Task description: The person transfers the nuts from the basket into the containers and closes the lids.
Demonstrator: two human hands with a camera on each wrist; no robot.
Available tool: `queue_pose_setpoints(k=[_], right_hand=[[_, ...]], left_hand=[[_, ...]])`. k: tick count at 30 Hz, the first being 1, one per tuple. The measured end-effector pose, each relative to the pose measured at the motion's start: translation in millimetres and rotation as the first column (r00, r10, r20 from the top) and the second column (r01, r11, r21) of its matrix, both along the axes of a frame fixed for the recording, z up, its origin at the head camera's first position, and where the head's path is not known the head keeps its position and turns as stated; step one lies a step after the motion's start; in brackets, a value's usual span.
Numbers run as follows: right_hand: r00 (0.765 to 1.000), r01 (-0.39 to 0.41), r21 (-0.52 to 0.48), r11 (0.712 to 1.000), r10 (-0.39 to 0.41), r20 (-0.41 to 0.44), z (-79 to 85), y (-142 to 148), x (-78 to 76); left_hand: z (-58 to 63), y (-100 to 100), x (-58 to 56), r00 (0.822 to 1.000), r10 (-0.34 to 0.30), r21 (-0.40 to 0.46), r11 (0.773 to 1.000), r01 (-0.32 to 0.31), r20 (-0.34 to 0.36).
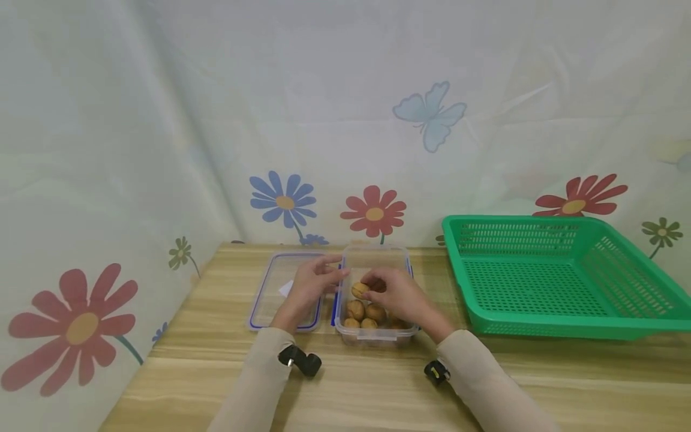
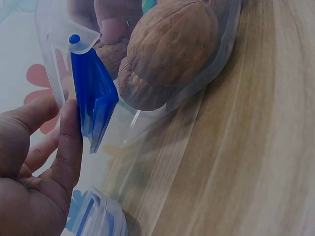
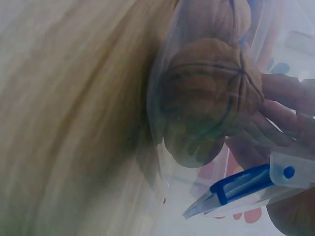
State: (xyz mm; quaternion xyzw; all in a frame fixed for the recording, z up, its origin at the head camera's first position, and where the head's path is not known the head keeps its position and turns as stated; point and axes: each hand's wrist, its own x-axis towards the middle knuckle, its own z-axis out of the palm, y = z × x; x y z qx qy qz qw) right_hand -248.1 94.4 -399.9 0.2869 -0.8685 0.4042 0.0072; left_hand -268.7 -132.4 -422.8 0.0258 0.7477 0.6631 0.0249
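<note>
A clear plastic food box [image 1: 376, 336] with blue side clips stands on the table, several brown walnuts [image 1: 375, 312] lying in its near part. My right hand [image 1: 398, 294] reaches over the box from the right and pinches one walnut [image 1: 360, 290] between thumb and fingers, above the others. On the left side, my left hand [image 1: 312, 283] is at the rim with its fingers loosely extended. Seen from the left wrist, its fingertips are beside the hanging blue clip [image 2: 93, 98]. The right wrist view shows walnuts [image 3: 211, 88] through the box wall.
The box's clear lid [image 1: 258, 300] with a blue seal lies flat to the left, a small white piece on it. A large green plastic basket [image 1: 464, 282] stands at the right. Behind the wooden table [image 1: 345, 384] hangs a flowered white curtain [image 1: 335, 120].
</note>
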Motion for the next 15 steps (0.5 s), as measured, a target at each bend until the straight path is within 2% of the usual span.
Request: queue_pose_setpoints(k=[9,15], right_hand=[[0.999,0.006,0.062,0.998,-0.004,-0.044,0.5,-2.7,0.4],[0.999,0.007,0.073,0.997,-0.004,-0.036,2.5,-3.0,0.9]], left_hand=[[2.2,0.4,-0.1,1.0,0.007,-0.016,1.0,-0.006,0.005],[1.3,1.4,0.1,1.0,0.01,-0.005,1.0,-0.01,-0.008]])
